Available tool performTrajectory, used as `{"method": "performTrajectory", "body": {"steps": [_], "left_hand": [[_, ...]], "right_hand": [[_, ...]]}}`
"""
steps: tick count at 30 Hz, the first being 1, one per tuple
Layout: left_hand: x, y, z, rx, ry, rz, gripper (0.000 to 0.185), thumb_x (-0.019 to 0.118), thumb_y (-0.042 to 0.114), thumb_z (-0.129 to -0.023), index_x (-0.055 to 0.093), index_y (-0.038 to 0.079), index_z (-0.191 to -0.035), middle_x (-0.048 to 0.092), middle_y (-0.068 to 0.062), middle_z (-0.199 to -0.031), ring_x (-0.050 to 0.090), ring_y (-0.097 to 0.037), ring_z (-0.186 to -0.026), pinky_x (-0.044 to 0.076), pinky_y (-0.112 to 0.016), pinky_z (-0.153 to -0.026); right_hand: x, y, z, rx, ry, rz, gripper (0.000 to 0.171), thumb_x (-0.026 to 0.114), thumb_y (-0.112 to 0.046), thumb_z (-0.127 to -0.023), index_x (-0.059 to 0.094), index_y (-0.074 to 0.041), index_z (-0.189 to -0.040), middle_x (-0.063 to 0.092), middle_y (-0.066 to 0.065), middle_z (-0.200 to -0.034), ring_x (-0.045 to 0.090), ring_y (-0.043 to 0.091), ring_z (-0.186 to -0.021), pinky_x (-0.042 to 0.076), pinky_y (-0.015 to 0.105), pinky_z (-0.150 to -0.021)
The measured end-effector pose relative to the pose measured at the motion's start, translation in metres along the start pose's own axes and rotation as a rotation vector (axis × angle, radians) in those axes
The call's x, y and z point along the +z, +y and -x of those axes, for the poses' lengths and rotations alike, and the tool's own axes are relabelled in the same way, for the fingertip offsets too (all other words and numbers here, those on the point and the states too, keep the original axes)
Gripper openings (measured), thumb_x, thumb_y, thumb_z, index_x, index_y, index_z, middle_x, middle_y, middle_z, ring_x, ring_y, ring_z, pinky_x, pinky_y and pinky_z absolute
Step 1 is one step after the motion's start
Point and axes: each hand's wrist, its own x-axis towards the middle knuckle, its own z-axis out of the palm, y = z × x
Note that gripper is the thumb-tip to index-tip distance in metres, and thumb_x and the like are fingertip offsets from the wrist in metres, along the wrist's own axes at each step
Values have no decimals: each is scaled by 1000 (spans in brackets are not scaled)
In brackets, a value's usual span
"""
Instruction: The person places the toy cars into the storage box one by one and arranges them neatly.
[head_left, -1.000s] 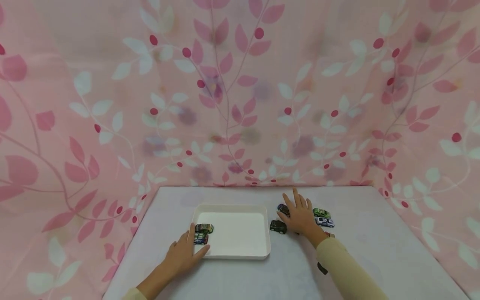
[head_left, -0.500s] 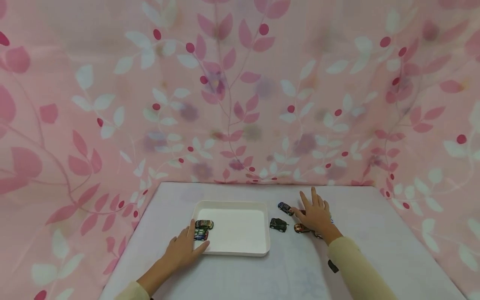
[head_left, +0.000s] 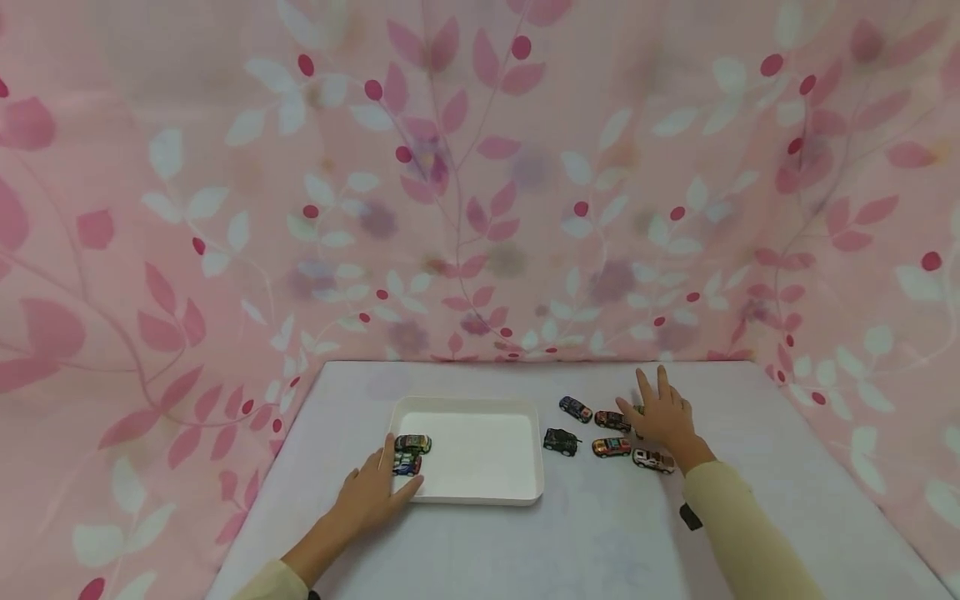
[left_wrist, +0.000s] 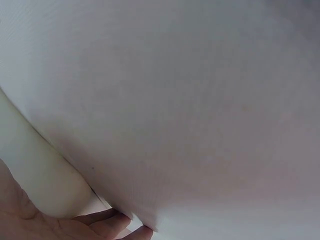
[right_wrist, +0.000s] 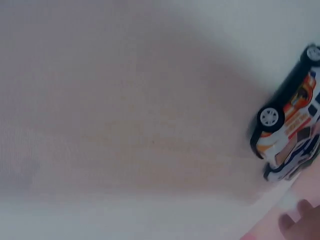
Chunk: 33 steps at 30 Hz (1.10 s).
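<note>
Currently, the left hand (head_left: 371, 492) rests at the near left corner of the white tray (head_left: 476, 457), its thumb spread away from the fingers, with the forefinger lying along the tray's left wall and the thumb at its near rim; whether it pinches that wall, I cannot tell. Inside the tray, against its left end, sit two toy cars: a green and yellow one (head_left: 413, 443) and, on its near side, a blue and white one (head_left: 407, 464). The right hand (head_left: 664, 419) is well to the right of the tray, its thumb and first two fingers spread apart, over a green car (head_left: 640, 410) that it mostly hides; contact between them cannot be made out. More cars lie to the tray's right: a black one (head_left: 560, 442) just beside its right wall, a dark blue one (head_left: 576, 408) slightly farther right and back, then a dark red one (head_left: 612, 420), a red and yellow one (head_left: 611, 447) and, farthest from the tray of these, a white and orange one (head_left: 654, 461). The right wrist view shows this last car overlapping a white car with blue stripes (right_wrist: 292, 160). Tray and cars lie on a pale cloth (head_left: 487, 550), and behind the tray rises a pink leaf-patterned backdrop (head_left: 480, 183).
</note>
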Motion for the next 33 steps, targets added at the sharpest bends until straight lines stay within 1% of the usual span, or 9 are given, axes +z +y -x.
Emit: {"method": "performTrajectory", "body": {"steps": [3,6,8,11,15,18,21,27,33], "left_hand": [[2,1,1,-6,6,16,104,50,69,-90,18,-5,-155,46,-31,-145,46,-44,-134,34,-68,-104],[3,0,1,-3,14,16,103,51,69,-90,19,-5,-155,46,-31,-145,47,-43,-134,34,-68,-103],[4,0,2,-1,11,15,103,51,68,-90,19,-5,-155,47,-30,-145,47,-43,-134,35,-68,-103],[5,0,3,4,2,14,102,52,67,-90,19,-5,-155,47,-31,-144,47,-43,-133,35,-68,-103],[5,0,4,-1,-9,16,103,51,68,-91,17,-4,-156,46,-30,-145,47,-43,-134,35,-67,-104],[4,1,3,-2,-5,19,102,50,67,-91,16,-4,-156,45,-29,-146,46,-43,-134,34,-67,-104],[2,2,2,-1,-4,19,102,50,68,-91,16,-3,-156,44,-29,-147,46,-43,-135,34,-68,-104],[0,2,1,-14,-1,19,101,52,66,-92,17,-4,-156,45,-30,-147,45,-43,-135,33,-68,-105],[1,1,1,-14,-2,25,101,51,67,-91,18,-3,-156,44,-29,-147,44,-42,-136,33,-67,-106]], "right_hand": [[-6,8,-1,31,-18,-41,93,37,-68,-96,9,-5,-158,-4,35,-159,20,65,-133,21,79,-102],[-5,19,0,61,-24,-53,92,44,-64,-96,16,0,-155,3,39,-156,18,66,-134,19,80,-102],[-2,25,2,77,-18,-51,88,50,-60,-95,24,3,-151,11,41,-153,20,65,-133,20,79,-102],[2,33,5,90,-7,-49,80,57,-55,-93,39,5,-143,29,41,-145,30,62,-129,28,75,-101],[2,38,6,48,3,-102,61,62,-44,-93,59,7,-125,56,35,-126,51,53,-114,42,65,-95],[1,43,5,33,-1,-158,51,63,-38,-94,66,7,-116,66,29,-113,60,45,-103,47,59,-91],[-3,50,6,79,-32,-231,51,63,-39,-95,67,6,-116,66,28,-115,60,42,-103,47,58,-91],[-8,57,5,206,-128,-404,55,65,-36,-94,59,6,-129,54,33,-133,51,45,-116,42,61,-100],[-6,63,2,265,-160,-463,57,67,-29,-93,54,6,-135,45,34,-142,42,50,-127,35,63,-106]]}}
